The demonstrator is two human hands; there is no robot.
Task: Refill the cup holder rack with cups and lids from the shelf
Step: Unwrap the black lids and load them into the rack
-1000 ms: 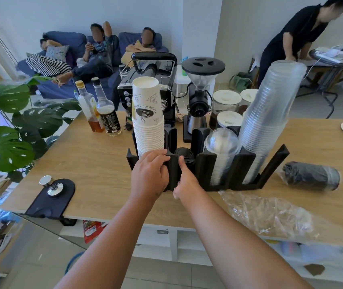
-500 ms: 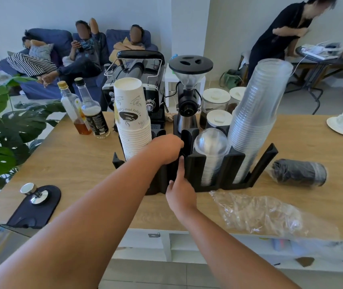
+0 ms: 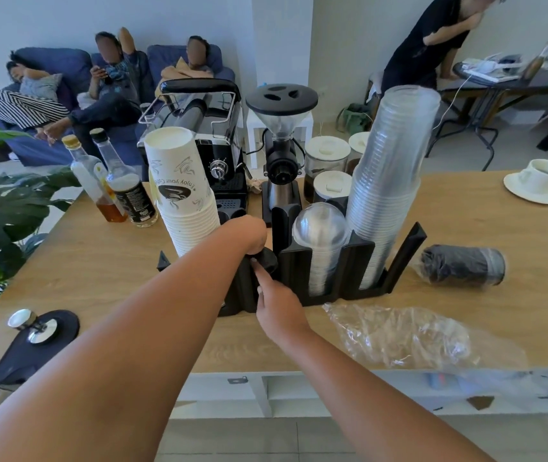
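A black cup holder rack stands on the wooden counter. From left to right it holds a stack of white paper cups, black lids, clear dome lids and a tall stack of clear plastic cups. My left hand reaches over the rack and is closed on the top of the black lids. My right hand rests at the rack's front, its forefinger touching the black lids. A wrapped sleeve of black lids lies to the right of the rack.
An empty clear plastic sleeve lies near the counter's front edge. Behind the rack stand two bottles, an espresso machine, a grinder and jars. A tamper mat sits front left, a cup on a saucer far right.
My left hand has moved from the rack's front, past the paper cups, onto the black lids. My right hand stays at the rack's front, forefinger raised to the lids.
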